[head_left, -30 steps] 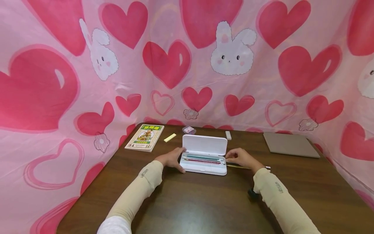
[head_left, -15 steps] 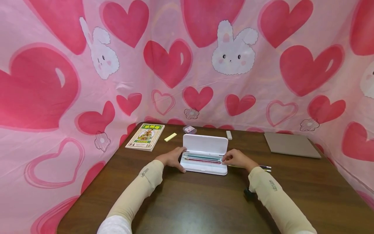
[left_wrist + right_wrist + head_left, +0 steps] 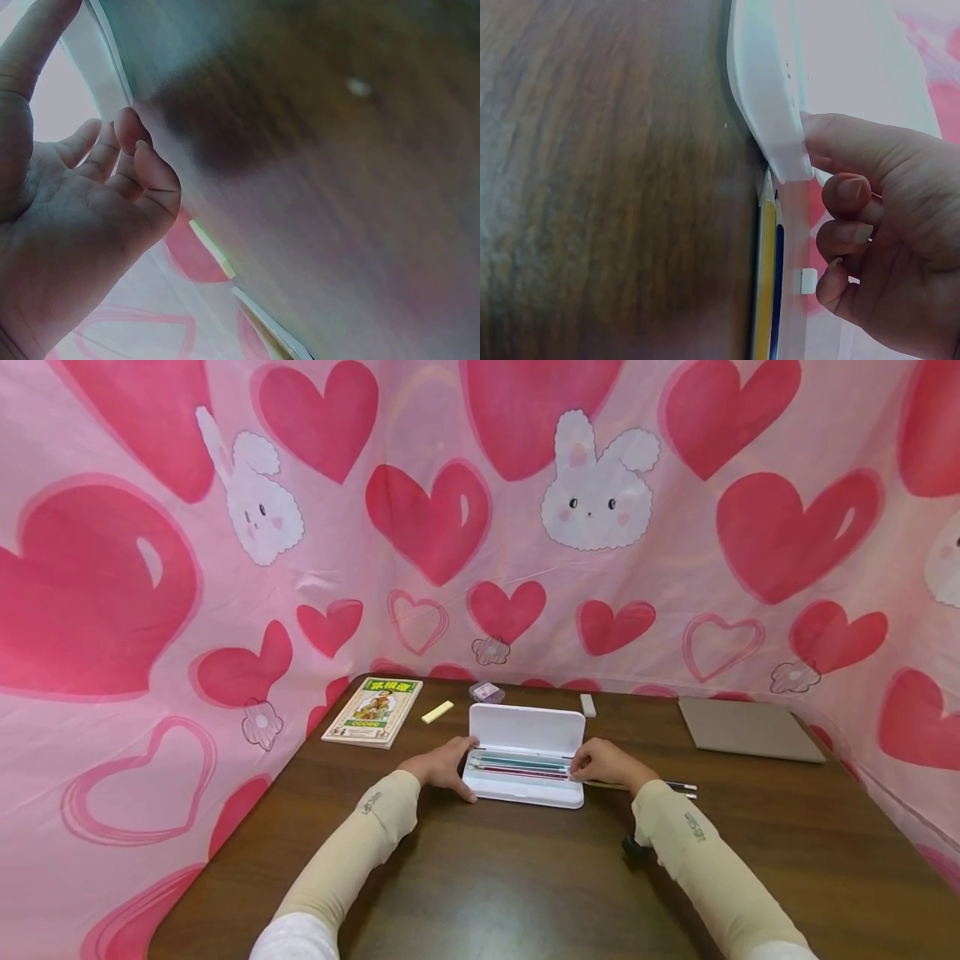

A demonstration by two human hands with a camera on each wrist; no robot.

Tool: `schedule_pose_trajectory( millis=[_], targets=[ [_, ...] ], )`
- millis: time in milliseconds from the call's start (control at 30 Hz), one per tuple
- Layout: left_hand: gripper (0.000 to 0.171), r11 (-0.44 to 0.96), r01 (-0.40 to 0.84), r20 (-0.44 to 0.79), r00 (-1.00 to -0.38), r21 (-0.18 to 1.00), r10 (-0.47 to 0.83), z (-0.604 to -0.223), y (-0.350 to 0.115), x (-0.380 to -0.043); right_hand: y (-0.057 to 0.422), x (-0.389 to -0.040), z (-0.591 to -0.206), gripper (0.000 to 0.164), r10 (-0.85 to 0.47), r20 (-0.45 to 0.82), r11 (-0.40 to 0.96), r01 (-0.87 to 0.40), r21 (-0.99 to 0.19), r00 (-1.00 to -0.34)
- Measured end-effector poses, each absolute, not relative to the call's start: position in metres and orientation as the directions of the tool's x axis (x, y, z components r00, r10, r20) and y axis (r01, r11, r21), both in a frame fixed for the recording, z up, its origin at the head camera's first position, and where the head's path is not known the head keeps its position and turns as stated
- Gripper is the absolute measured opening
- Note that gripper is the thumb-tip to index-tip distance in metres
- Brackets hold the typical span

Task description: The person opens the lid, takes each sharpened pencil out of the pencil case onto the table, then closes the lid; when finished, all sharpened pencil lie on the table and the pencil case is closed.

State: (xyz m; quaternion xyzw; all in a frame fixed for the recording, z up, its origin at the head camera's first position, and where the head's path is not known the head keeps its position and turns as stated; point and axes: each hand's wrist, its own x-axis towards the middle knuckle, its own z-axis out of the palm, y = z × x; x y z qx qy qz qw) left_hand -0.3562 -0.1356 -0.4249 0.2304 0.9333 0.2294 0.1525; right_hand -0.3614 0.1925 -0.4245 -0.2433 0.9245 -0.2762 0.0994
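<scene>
A white pencil case lies on the table with its lid raised. Several teal and red pencils lie inside it. My left hand grips the case's left end, thumb at the front corner and fingers towards the back. In the left wrist view, the fingers touch the case's edge. My right hand reaches over the right end and appears to pinch a pencil's end; in the right wrist view the case wall hides its fingertips. Beneath that hand, a yellow pencil and a dark blue pencil lie outside the case.
On the brown table, a book and a pale yellow bar lie at the back left. Behind the case are a small clear box and a white block. A flat grey panel lies at the right.
My right hand has moved slightly left, from the case's right edge to over the pencil ends inside, then stayed there. The left hand and the case have hardly moved.
</scene>
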Motion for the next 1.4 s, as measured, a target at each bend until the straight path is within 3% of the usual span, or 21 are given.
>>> schedule_pose_trajectory(
  millis=[600,900,1400],
  targets=[
    [0.100,0.780,0.367,-0.168,-0.845,0.507,0.507,-0.427,-0.134,-0.357,0.190,-0.364,-0.426,0.009,-0.503,-0.067,0.750,-0.397,-0.529,-0.861],
    [0.100,0.781,0.346,-0.182,-0.848,0.520,0.497,-0.428,-0.136,-0.358,0.197,-0.360,-0.430,0.009,-0.536,0.048,0.652,-0.450,-0.611,-0.843],
    [0.099,0.783,0.364,-0.169,-0.848,0.504,0.503,-0.428,-0.135,-0.358,0.210,-0.353,-0.425,0.009,-0.499,0.116,0.652,-0.461,-0.602,-0.859]
  ],
)
